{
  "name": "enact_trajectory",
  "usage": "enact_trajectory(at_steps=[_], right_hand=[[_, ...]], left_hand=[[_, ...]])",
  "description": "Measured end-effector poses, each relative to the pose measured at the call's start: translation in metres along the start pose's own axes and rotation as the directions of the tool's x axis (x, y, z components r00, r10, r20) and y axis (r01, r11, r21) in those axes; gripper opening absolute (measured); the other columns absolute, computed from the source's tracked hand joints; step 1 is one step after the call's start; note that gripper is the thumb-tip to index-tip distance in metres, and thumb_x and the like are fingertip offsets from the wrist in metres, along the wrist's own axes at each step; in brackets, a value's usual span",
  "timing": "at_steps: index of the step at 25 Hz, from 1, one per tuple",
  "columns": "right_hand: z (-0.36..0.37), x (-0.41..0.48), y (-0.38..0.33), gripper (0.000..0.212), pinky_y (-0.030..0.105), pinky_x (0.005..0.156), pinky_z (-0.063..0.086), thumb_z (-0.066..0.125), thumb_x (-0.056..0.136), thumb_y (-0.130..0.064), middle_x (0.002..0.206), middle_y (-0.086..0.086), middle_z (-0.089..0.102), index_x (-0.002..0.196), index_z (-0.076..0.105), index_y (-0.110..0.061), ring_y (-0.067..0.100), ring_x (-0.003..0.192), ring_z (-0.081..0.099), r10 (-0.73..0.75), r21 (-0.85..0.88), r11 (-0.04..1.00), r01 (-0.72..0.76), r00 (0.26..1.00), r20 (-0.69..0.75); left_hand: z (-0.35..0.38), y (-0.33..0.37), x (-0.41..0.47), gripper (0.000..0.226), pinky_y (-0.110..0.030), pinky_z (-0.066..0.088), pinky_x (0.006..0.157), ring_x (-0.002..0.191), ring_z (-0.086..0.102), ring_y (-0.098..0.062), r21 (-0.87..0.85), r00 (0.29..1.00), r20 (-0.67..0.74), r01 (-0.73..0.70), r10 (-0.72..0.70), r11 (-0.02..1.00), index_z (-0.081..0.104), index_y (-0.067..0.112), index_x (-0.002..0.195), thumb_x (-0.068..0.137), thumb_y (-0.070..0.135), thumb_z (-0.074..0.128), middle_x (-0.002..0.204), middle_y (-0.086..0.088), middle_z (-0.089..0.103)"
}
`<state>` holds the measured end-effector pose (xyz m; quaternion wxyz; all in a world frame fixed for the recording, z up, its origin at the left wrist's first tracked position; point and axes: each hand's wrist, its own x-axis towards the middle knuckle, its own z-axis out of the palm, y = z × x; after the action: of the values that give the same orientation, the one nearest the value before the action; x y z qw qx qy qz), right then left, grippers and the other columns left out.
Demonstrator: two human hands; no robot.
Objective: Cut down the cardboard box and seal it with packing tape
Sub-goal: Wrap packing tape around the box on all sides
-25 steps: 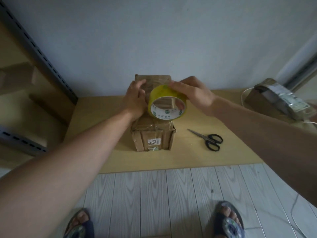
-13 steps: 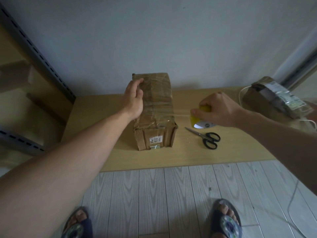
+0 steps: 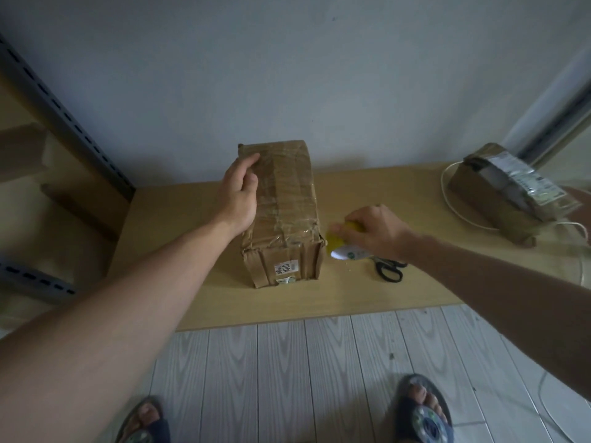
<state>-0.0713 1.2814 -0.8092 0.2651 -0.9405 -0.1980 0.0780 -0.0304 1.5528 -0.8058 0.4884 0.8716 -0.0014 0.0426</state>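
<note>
A brown cardboard box, wrapped in clear tape and bearing a small white label on its near end, stands on the wooden table. My left hand presses flat on the box's top left side. The yellow roll of packing tape is low beside the box's right near corner, and my right hand grips it from above. Black-handled scissors lie on the table just right of the roll, partly hidden by my right forearm.
A second taped package sits at the table's far right with a white cable looped around it. A metal shelving upright stands at the left. My sandalled feet stand on the pale plank floor below the table edge.
My right hand has carried the tape roll from above the box out to the right and down, then back in against the box's right near corner. My left hand stays on the box.
</note>
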Motion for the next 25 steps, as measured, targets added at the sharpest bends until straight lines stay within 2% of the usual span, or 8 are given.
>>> enact_trajectory(at_steps=[4, 7, 9, 14, 16, 19, 22, 25], right_hand=[[0.014, 0.007, -0.01, 0.053, 0.021, 0.044, 0.031, 0.056, 0.095, -0.049, 0.053, 0.002, 0.047, 0.054, 0.047, -0.017, 0.013, 0.046, 0.042, 0.011, 0.046, 0.999, -0.011, 1.0, -0.01], [0.01, 0.011, -0.012, 0.05, 0.025, 0.047, 0.035, 0.054, 0.096, -0.049, 0.055, 0.001, 0.053, 0.059, 0.053, -0.015, 0.014, 0.047, 0.048, 0.038, 0.042, 0.998, -0.039, 0.999, 0.026], [0.009, 0.013, -0.014, 0.052, 0.026, 0.049, 0.035, 0.055, 0.093, -0.053, 0.053, 0.001, 0.053, 0.059, 0.056, -0.013, 0.014, 0.047, 0.047, 0.057, 0.026, 0.998, -0.058, 0.998, 0.016], [-0.012, 0.017, -0.031, 0.061, 0.021, 0.043, 0.027, 0.059, 0.091, -0.055, 0.047, -0.003, 0.039, 0.052, 0.051, -0.009, 0.007, 0.04, 0.032, -0.047, 0.141, 0.987, 0.073, 0.983, -0.178], [-0.027, 0.024, -0.045, 0.064, 0.023, 0.043, 0.03, 0.056, 0.093, -0.053, 0.051, 0.003, 0.044, 0.061, 0.057, 0.002, 0.01, 0.043, 0.038, -0.034, 0.241, 0.966, 0.091, 0.973, -0.229], [-0.036, 0.029, -0.064, 0.06, 0.025, 0.045, 0.031, 0.056, 0.096, -0.05, 0.056, 0.007, 0.048, 0.062, 0.055, 0.0, 0.015, 0.049, 0.045, -0.008, 0.354, 0.932, 0.075, 0.982, -0.187], [-0.025, 0.031, -0.08, 0.055, 0.024, 0.048, 0.033, 0.056, 0.096, -0.052, 0.05, 0.0, 0.045, 0.055, 0.047, -0.015, 0.013, 0.045, 0.04, 0.018, 0.475, 0.879, 0.031, 0.995, -0.099], [-0.01, 0.033, -0.095, 0.053, 0.025, 0.055, 0.04, 0.056, 0.095, -0.055, 0.045, -0.01, 0.053, 0.055, 0.048, -0.021, 0.006, 0.042, 0.047, -0.003, 0.52, 0.854, 0.02, 0.999, -0.033]], left_hand=[[-0.004, 0.051, -0.02, 0.051, -0.052, 0.036, 0.114, 0.139, 0.037, -0.042, 0.571, 0.994, 0.039, -0.103, 0.098, 0.815, 0.042, 0.024, 0.149, 0.103, 0.045, 0.044, 0.161, -0.016, 0.018], [0.019, 0.094, -0.029, 0.102, -0.064, 0.028, 0.115, 0.15, 0.009, -0.049, 0.563, 0.928, 0.185, 0.171, -0.325, 0.808, 0.006, 0.038, 0.159, 0.08, 0.08, 0.055, 0.166, -0.012, -0.021], [0.032, 0.096, -0.03, 0.122, -0.063, 0.032, 0.114, 0.151, 0.003, -0.049, 0.569, 0.884, 0.187, 0.258, -0.429, 0.781, -0.003, 0.043, 0.156, 0.064, 0.074, 0.07, 0.164, -0.008, -0.028], [-0.008, 0.061, -0.027, 0.111, -0.029, 0.034, 0.108, 0.136, 0.034, -0.022, 0.199, 0.967, 0.151, 0.172, -0.204, 0.965, 0.022, 0.042, 0.155, 0.059, 0.046, 0.08, 0.156, -0.004, 0.017], [-0.025, 0.044, -0.036, 0.091, -0.029, 0.04, 0.107, 0.127, 0.045, -0.015, -0.06, 0.977, 0.16, 0.154, -0.142, 0.986, 0.04, 0.045, 0.143, 0.059, 0.044, 0.075, 0.141, 0.0, 0.039], [-0.023, 0.002, -0.048, 0.063, -0.044, 0.051, 0.102, 0.117, 0.064, -0.014, -0.429, 0.959, 0.22, 0.261, -0.18, 0.865, 0.053, 0.058, 0.124, 0.069, 0.039, 0.074, 0.125, 0.009, 0.067], [-0.023, -0.022, -0.044, 0.074, -0.044, 0.056, 0.092, 0.113, 0.068, -0.02, -0.518, 0.943, 0.272, 0.312, -0.192, 0.797, 0.041, 0.039, 0.145, 0.078, 0.034, 0.072, 0.131, -0.001, 0.066], [-0.021, -0.018, -0.025, 0.034, -0.039, 0.058, 0.08, 0.089, 0.074, -0.023, -0.343, 0.853, 0.29, 0.517, -0.435, 0.784, 0.061, 0.019, 0.125, 0.098, 0.039, 0.056, 0.116, -0.014, 0.072]])
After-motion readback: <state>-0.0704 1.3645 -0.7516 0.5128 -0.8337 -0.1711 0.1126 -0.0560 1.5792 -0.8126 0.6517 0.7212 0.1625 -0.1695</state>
